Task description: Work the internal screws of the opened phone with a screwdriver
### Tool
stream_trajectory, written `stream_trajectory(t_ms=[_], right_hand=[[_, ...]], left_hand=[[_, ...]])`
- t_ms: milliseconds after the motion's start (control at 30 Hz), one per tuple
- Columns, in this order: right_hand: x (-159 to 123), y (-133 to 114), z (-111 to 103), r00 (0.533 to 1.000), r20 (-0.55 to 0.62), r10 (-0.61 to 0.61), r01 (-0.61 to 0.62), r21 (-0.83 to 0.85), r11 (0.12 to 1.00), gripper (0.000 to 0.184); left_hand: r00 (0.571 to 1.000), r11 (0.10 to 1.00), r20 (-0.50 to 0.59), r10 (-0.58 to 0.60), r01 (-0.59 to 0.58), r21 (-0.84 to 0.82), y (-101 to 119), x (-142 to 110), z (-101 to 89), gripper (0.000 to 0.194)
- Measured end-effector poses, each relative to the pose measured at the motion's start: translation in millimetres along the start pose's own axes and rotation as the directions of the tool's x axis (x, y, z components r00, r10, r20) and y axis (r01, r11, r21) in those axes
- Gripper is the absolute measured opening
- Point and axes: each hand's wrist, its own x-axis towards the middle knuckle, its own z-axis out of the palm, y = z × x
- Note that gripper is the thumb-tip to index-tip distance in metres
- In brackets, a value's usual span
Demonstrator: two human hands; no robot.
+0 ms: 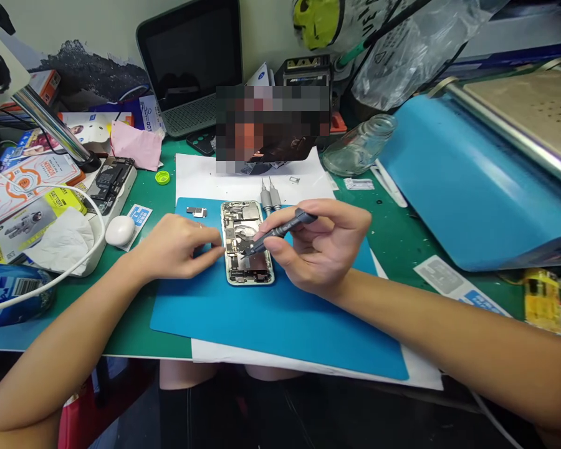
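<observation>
An opened smartphone (250,271) lies on the blue mat (243,318), its inner boards and parts exposed. My left hand (180,246) has its thumb and forefinger bent together at the phone's left edge, steadying it. In my right hand (325,249) is a dark grey precision screwdriver (283,229), held tilted between thumb and fingers. Its tip points down at the lower middle of the phone; whether it touches a screw is too small to tell. Two more screwdrivers (270,194) lie just beyond the phone. A small metal-and-black phone part (197,212) rests to its upper left.
A glass jar (359,144) leans at the back right, near a blue sheet (472,187). On the left are a white earbud case (119,231), a white cable (100,237) and another opened phone (110,184). A dark tablet-like screen (191,56) stands behind.
</observation>
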Motion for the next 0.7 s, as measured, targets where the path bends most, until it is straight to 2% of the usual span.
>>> stream_trajectory(t_ms=[100,200,367,700], right_hand=[[-1.0,0.4,0.3,1.000,0.007,0.023,-0.022,-0.004,1.000,0.061],[-2.8,1.1,1.9,0.999,-0.006,0.046,-0.046,-0.002,0.999,0.059],[-4.1,1.8,3.6,0.996,-0.029,0.089,-0.088,0.007,0.996,0.058],[-4.7,2.9,2.6,0.997,0.007,0.078,-0.078,0.025,0.997,0.064]], left_hand=[[0.998,0.999,-0.052,-0.032,0.032,-0.016,-3.3,0.1,-5.2,0.025],[0.998,0.998,0.002,-0.061,0.061,0.026,-5.1,0.3,-5.3,0.032],[0.984,0.973,0.093,-0.154,0.134,0.186,-6.6,1.7,-2.7,0.037],[0.954,0.952,0.233,-0.190,0.120,0.283,-4.2,3.0,-1.4,0.036]])
